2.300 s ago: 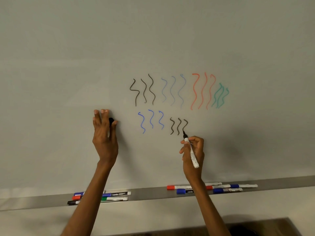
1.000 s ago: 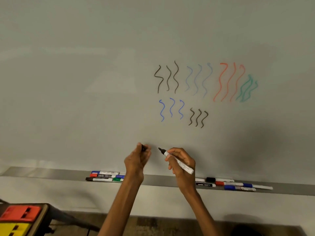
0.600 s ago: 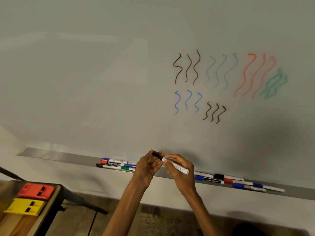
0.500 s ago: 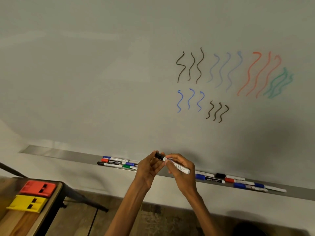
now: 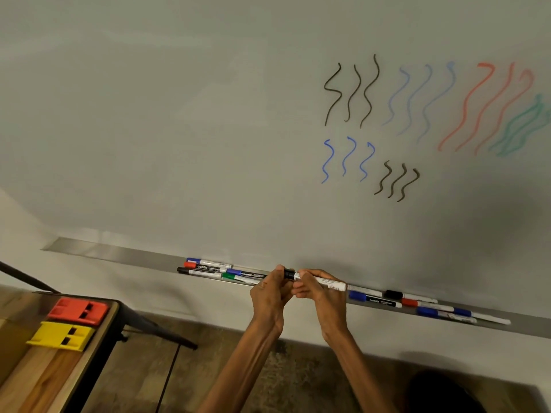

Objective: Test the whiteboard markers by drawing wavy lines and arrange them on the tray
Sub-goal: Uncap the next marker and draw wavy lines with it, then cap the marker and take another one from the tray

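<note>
While cap (image 5: pixel 288 274) sits btwn L hand (image 5: pixel 268 296) fingers (image 5: pixel 278 274), R hand (image 5: pixel 322 296) grips marker (image 5: pixel 329 284)

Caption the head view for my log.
Left hand and right hand press a cap onto the black marker at the tray, wavy lines on whiteboard.

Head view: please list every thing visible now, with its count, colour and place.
whiteboard: one, white, fills the upper view
wavy lines: six sets; black, pale blue, red, green above, blue and black below; on the whiteboard, right
tray: one, grey, along the whiteboard's lower edge
left markers: about five; blue, red, black, green caps; on the tray
right markers: at least five; blue, black, red caps; on the tray
table: one, wooden, lower left
red block: one, on the table
yellow block: one, on the table beside it
held marker: one, white with black cap, in both hands
left hand: pinches the held marker's cap
right hand: grips the held marker's barrel
</note>
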`<state>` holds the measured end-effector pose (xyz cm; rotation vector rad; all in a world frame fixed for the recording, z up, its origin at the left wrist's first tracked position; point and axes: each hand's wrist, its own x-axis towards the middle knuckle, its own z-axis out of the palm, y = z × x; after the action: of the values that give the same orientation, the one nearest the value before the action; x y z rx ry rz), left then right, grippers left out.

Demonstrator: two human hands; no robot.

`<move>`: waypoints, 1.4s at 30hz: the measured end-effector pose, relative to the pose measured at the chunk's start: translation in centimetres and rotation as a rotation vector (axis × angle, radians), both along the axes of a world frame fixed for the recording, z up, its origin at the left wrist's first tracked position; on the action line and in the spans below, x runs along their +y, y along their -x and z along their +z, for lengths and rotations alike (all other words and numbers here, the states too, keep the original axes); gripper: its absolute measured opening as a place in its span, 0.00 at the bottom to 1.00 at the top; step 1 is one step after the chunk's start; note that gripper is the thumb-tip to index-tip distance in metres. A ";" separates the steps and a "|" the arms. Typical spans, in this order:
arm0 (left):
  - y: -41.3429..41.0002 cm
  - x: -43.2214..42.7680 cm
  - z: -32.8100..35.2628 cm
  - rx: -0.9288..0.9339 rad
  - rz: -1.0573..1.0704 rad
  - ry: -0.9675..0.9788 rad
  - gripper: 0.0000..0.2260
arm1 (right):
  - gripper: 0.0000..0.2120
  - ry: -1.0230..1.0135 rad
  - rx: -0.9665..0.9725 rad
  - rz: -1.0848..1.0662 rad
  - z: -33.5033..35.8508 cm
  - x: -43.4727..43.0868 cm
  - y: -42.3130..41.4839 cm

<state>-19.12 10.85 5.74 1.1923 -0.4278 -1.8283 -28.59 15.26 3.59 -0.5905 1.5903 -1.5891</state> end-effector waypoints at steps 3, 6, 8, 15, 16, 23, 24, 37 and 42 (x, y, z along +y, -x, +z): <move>-0.1 0.0 -0.6 -0.023 0.030 0.005 0.06 | 0.10 -0.028 -0.067 0.004 -0.2 -0.3 -0.3; -0.3 0.2 -1.4 -0.039 0.046 0.014 0.07 | 0.07 -0.034 -0.141 -0.001 -0.4 -0.3 -0.8; -0.4 0.3 -2.2 -0.048 0.034 0.024 0.07 | 0.04 -0.046 -0.183 -0.002 -0.6 -0.1 -1.2; -4.2 -0.8 -4.9 -0.141 -0.145 0.102 0.09 | 0.11 -0.215 -0.304 0.147 -1.9 -0.9 -0.2; -4.7 -1.1 -5.5 -0.151 -0.137 0.102 0.10 | 0.12 -0.241 -0.321 0.139 -2.3 -1.2 -0.2; -5.7 -7.1 -7.6 -0.280 -0.118 0.119 0.04 | 0.14 -0.251 -0.498 0.007 -5.4 -5.1 -0.2; -5.9 -8.3 -8.0 -0.323 -0.124 0.135 0.05 | 0.14 -0.258 -0.555 0.004 -5.8 -5.9 -0.4; -10.0 -16.1 -14.5 -0.805 -0.340 0.335 0.04 | 0.11 -0.395 -0.623 -0.150 -11.8 -12.8 -2.8; -10.4 -15.3 -14.7 -1.122 -0.452 0.666 0.09 | 0.07 -0.425 -0.346 -0.119 -12.8 -13.6 -4.0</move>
<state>-8.73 -4.45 -8.94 1.5828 -1.8785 -0.9790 -24.62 1.65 -9.19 0.0079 1.6457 -1.2911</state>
